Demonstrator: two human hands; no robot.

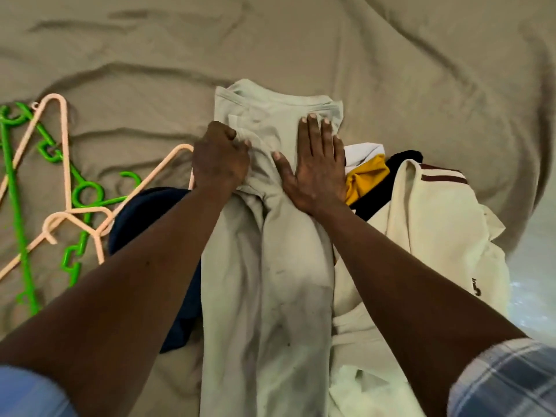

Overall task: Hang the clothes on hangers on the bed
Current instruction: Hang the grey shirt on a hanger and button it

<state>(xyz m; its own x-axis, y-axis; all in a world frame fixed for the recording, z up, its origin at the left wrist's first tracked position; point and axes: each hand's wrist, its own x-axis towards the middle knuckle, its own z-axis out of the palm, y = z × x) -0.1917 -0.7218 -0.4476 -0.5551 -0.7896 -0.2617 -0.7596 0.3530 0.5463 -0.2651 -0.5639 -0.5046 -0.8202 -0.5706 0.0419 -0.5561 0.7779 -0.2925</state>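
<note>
Pale sage cotton T-shirt (270, 266) is lying lengthwise on the wrinkled tan bedsheet (331, 40), collar end away from me, tail running back btwn my arms. I'm bunching its cloth near the collar w/ my left hand (221, 159), fingers curling round a fold. My right hand (316, 167) is pressing flat on the shoulder, fingers straight & close together.

I'm judging it light, soft & floppy w/ no stiffness, so it's wanting a hold at collar or shoulder seams, not mid-body.

Peach plastic hanger (159, 171) is lying just beside my left hand; can't tell if it's touching the shirt. Green plastic hangers (13, 191) are tangling further left. Navy garment (141, 212) is crowding the shirt's left edge, cream maroon-striped top (436, 230) & yellow-black piece (365, 176) the right. Open sheet is waiting beyond the collar.
</note>
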